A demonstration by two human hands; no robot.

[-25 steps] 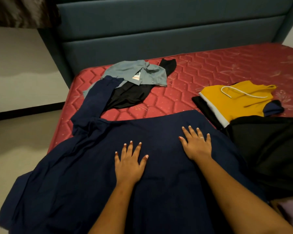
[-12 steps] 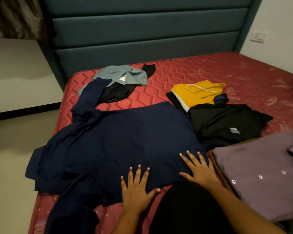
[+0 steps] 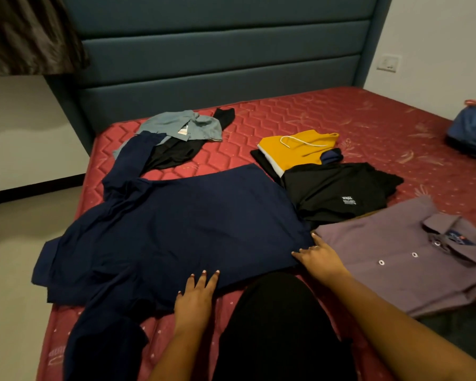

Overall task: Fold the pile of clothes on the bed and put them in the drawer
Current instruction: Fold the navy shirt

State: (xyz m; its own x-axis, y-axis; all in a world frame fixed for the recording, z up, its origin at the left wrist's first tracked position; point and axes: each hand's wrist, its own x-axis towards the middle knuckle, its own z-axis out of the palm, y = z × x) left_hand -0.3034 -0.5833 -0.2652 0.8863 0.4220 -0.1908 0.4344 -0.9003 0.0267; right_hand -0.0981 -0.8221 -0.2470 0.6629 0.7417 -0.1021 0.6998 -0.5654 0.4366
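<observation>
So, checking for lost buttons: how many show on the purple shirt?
3, in a row down the purple shirt: lowest button, middle button, top button under the collar. Folds may hide others.

A padded teal headboard (image 3: 220, 59) with horizontal channels stands along the far edge of the bed (image 3: 313, 114). A dark curtain (image 3: 28, 34) hangs at the upper left, above a pale wall (image 3: 19, 127) whose black skirting strip (image 3: 30, 189) meets the grey floor (image 3: 17, 243). A white switch plate (image 3: 388, 63) sits on the wall just right of the headboard. A blue bag (image 3: 470, 133) with a pinkish strap lies at the bed's right edge.
</observation>
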